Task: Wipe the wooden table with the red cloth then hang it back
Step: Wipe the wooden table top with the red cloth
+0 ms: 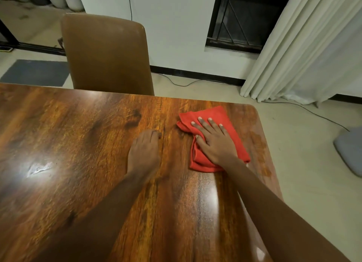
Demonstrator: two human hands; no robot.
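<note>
A folded red cloth (231, 122) lies on the glossy wooden table (82, 136) near its far right corner. My right hand (213, 140) presses flat on the cloth with fingers spread, covering its middle. My left hand (145, 150) rests on the bare wood just left of the cloth, fingers curled down with the tips touching the surface, holding nothing. A wet smear shines on the wood right of the cloth.
A brown leather chair (107, 54) stands pushed against the table's far edge. White curtains (305, 46) hang at the right, with cables on the floor and a grey cushion (350, 150) beyond the table's right edge. A grey mat (35, 73) lies far left.
</note>
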